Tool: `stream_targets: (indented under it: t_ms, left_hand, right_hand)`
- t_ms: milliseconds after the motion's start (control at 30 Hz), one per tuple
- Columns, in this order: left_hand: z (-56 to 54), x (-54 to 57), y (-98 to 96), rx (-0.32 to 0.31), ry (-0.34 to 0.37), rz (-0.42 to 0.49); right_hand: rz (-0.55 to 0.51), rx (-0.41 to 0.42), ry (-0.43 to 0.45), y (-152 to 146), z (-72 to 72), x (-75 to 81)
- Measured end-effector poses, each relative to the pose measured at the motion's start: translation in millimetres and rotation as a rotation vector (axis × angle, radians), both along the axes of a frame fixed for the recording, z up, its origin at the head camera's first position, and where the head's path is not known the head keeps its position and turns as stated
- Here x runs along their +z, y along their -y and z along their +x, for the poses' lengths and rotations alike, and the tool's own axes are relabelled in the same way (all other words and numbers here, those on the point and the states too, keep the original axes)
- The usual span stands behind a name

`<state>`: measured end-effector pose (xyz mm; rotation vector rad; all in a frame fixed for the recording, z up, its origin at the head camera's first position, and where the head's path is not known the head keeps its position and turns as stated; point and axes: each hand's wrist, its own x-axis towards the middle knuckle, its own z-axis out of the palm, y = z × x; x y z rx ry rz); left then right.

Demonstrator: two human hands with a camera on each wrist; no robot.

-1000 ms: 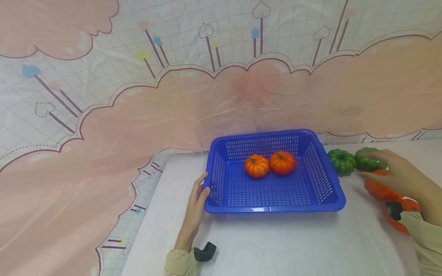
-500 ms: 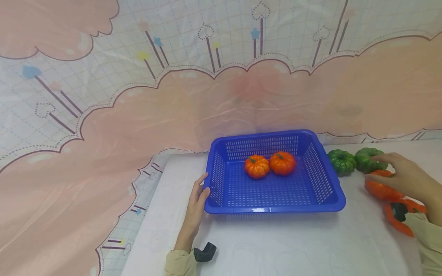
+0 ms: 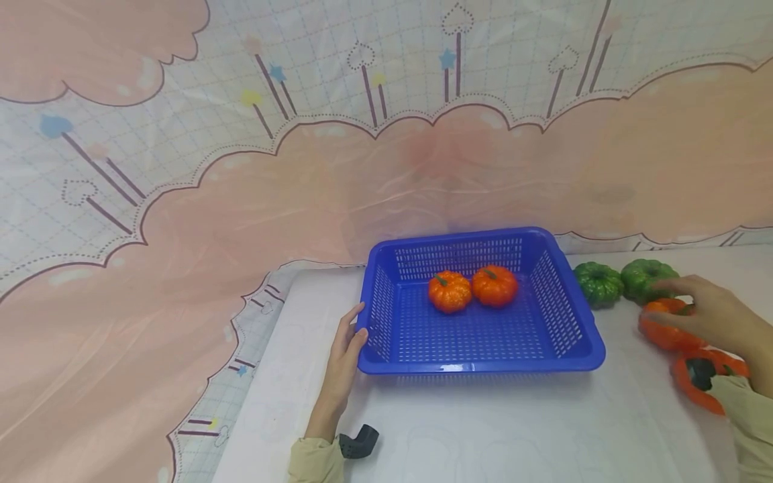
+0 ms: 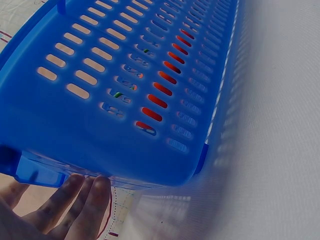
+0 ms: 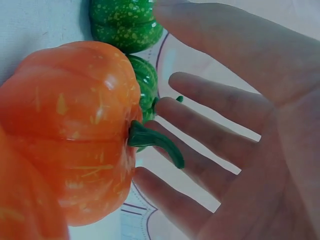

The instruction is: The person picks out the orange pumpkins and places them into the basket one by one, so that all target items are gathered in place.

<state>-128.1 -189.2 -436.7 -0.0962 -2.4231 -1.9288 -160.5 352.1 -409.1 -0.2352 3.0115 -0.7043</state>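
A blue plastic basket stands on the white table with two small orange pumpkins inside, a speckled one and a redder one. My left hand is at its left end, extended fingers touching the outer wall just under the rim. To the basket's right, my right hand hovers with spread fingers over an orange pumpkin. That pumpkin's curved green stem points toward the palm, and nothing is held.
Two green pumpkins lie beside the basket, one nearer it and one farther right. Another orange pumpkin sits by the right sleeve, partly covered by the black wrist device. A patterned cloth hangs behind the table.
My right hand has drawn back slightly to the right and toward me, off the farther green pumpkin, uncovering more of the orange ones. The left hand and basket stay put.
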Motion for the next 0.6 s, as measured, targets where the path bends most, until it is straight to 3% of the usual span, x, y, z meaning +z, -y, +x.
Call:
stream_targets:
  t_ms: [600]
  left_hand:
    - [-0.3,-0.1,0.2,0.0,0.004,0.002]
  right_hand:
    - [0.007,-0.032,0.117,-7.5,-1.6,-2.6]
